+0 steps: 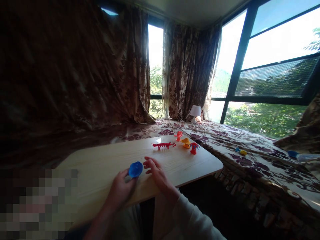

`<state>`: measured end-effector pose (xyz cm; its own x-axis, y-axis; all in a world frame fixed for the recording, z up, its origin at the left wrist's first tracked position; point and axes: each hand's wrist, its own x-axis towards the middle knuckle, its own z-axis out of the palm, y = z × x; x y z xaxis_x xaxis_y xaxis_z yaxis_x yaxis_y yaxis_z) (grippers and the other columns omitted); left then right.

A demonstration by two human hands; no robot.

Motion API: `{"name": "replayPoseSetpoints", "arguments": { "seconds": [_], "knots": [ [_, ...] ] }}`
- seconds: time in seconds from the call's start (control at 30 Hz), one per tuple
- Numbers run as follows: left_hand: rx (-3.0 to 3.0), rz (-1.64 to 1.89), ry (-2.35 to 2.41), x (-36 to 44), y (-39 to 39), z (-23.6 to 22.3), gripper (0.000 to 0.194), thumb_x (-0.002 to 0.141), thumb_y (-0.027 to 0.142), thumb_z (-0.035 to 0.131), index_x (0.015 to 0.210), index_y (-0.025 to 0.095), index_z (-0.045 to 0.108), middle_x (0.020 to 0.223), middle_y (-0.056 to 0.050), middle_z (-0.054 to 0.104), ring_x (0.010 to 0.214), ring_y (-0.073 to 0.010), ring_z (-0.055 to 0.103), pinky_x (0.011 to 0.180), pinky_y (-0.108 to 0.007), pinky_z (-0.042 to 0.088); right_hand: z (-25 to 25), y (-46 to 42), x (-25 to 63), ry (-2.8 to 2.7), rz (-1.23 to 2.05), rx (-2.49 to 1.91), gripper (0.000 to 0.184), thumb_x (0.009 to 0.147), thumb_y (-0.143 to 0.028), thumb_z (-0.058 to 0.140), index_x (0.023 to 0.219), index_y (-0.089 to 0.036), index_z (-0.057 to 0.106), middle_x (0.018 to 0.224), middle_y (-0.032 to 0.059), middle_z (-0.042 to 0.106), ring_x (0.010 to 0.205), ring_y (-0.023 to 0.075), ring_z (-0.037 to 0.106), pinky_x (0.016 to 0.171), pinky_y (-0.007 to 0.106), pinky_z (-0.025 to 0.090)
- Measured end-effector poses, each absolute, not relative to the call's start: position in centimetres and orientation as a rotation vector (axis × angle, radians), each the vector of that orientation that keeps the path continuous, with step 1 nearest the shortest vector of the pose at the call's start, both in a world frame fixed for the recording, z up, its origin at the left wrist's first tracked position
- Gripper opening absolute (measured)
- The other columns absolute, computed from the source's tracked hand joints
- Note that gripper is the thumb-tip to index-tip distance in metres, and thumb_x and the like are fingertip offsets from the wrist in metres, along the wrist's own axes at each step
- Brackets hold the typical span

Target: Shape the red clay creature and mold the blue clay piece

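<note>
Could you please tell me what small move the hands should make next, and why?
Probably the right hand should close gently on the near edge of the blue toy to steady it: the left hand holds the toy from the other side, while the right looks empty, its fingers open close by.

The left hand (pixel 120 187) grips a shallow blue plastic cup (pixel 135 169) over a pale wooden table (pixel 100 164); the right hand (pixel 158 174), fingers parted, is just beside it. Beyond lie a long red spiky toy (pixel 163 146) and, to its right, yellow mushroom-shaped (pixel 185 143) and red-and-blue toys (pixel 194 148).
</note>
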<state>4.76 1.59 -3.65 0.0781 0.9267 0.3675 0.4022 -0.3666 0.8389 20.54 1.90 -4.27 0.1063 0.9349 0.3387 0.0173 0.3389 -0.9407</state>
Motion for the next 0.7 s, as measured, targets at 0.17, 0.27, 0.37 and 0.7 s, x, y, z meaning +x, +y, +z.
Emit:
{"name": "replayPoseSetpoints", "arguments": {
  "seconds": [0.17, 0.27, 0.37, 0.7],
  "knots": [
    [1.862, 1.233, 1.269, 4.88, 1.40, -3.53, 0.040, 0.069, 0.036, 0.062, 0.101, 0.013, 0.070, 0.099, -0.012, 0.074, 0.099, -0.0312, 0.064, 0.094, -0.043, 0.046, -3.76, 1.20, 20.04, -1.336, 0.834, -0.977, 0.027, 0.076, -0.038, 0.064, 0.092, -0.018, 0.074, 0.093, 0.0063, 0.073, 0.088, 0.0215, 0.065, 0.078, 0.033, 0.052],
    [1.876, 1.247, 1.261, 4.92, 1.58, -3.69, 0.039, 0.068, 0.037, 0.063, 0.099, 0.013, 0.070, 0.099, -0.012, 0.073, 0.098, -0.0304, 0.064, 0.094, -0.043, 0.045, -3.83, 1.21, 19.86, -1.351, 0.832, -0.963, 0.028, 0.075, -0.039, 0.065, 0.091, -0.017, 0.074, 0.087, 0.0050, 0.074, 0.082, 0.0205, 0.066, 0.078, 0.033, 0.052],
    [1.893, 1.261, 1.277, 5.01, 1.66, -3.85, 0.037, 0.068, 0.037, 0.063, 0.095, 0.013, 0.071, 0.101, -0.012, 0.072, 0.098, -0.0292, 0.063, 0.094, -0.041, 0.045, -3.85, 1.29, 19.90, -1.356, 0.865, -0.961, 0.032, 0.079, -0.043, 0.060, 0.089, -0.016, 0.074, 0.075, 0.0038, 0.073, 0.070, 0.0178, 0.066, 0.065, 0.029, 0.052],
    [1.917, 1.269, 1.376, 5.19, 1.08, -3.53, 0.029, 0.067, 0.027, 0.065, 0.091, 0.016, 0.073, 0.096, -0.009, 0.073, 0.095, -0.0261, 0.063, 0.092, -0.037, 0.045, -3.97, 1.33, 20.19, -1.338, 0.875, -0.955, 0.034, 0.075, -0.044, 0.064, 0.094, -0.017, 0.073, 0.090, 0.0076, 0.073, 0.081, 0.0221, 0.065, 0.062, 0.030, 0.052]
  ]
}}
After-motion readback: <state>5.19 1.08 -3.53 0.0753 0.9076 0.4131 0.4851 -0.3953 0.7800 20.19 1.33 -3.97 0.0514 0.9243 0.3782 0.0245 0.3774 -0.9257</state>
